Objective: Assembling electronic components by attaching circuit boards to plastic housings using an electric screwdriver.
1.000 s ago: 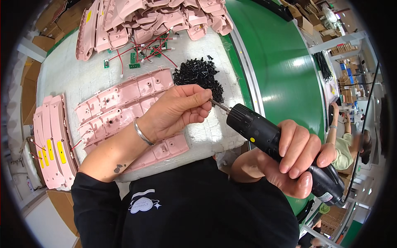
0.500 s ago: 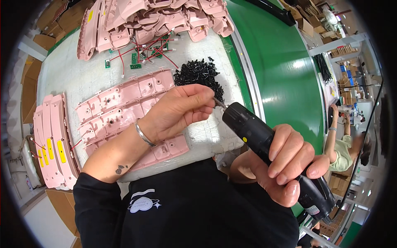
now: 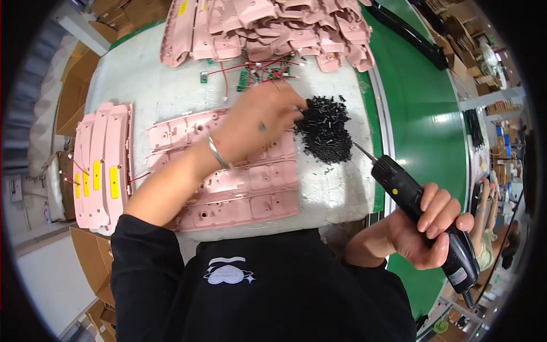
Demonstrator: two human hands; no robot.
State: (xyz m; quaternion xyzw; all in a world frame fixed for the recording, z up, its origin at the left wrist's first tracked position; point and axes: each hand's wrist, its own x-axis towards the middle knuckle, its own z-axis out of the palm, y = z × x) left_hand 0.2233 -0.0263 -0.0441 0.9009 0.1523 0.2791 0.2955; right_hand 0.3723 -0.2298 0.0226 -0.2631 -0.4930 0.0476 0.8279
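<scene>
Left hand (image 3: 259, 122) fingers pinching into screw pile (image 3: 326, 130), grip contents hidden; right hand (image 3: 424, 231) clasping electric screwdriver (image 3: 424, 219). Risk: scattering screws off table (image 3: 165, 97).

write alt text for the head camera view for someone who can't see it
The left hand reaches into a pile of black screws on a white worktable, while the right hand holds a black electric screwdriver. Pink plastic housings lie under the left forearm, beside a green conveyor.
</scene>
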